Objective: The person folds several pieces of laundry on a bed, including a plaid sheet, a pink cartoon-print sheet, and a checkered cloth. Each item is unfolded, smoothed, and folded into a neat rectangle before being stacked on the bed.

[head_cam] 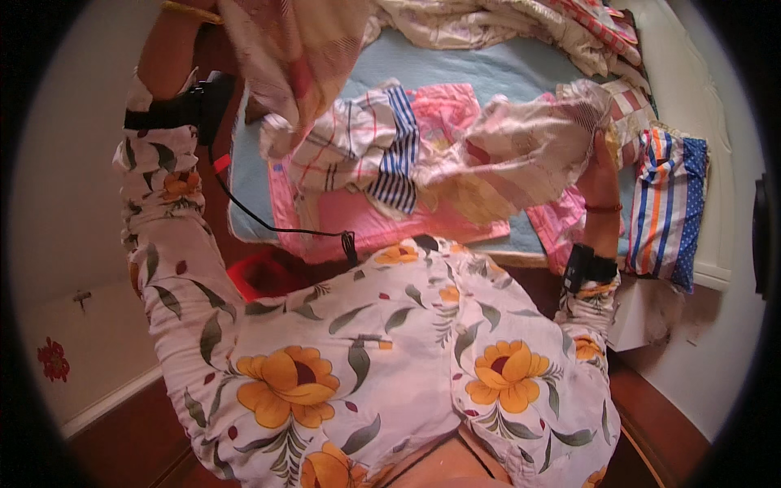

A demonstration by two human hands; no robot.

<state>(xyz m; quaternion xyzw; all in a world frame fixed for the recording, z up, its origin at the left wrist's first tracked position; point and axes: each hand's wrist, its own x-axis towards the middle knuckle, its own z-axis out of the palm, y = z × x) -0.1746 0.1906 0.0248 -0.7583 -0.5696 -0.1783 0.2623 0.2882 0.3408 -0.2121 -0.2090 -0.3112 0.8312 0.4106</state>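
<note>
My left hand is beyond the top edge; only the wrist with a yellow band shows. Beside that wrist hangs a length of pinkish-beige plaid cloth [293,55]. My right hand [601,161], partly hidden by fabric, grips the right end of a thin, crumpled plaid cloth [518,152]. Whether both lengths are one piece, I cannot tell. Beneath them a white checked garment [348,137] with a blue-and-white striped part [399,140] lies over pink fabric [366,219]. More pink cloth [448,107] shows behind the striped part.
A light-blue bed surface [439,64] bears the fabrics. Crumpled cream bedding [451,24] lies along the far side. To the right are a striped, dotted pillow [665,207] and a white headboard [701,140]. A black cable [268,226] runs from my left wrist device; a red object [262,274] is below.
</note>
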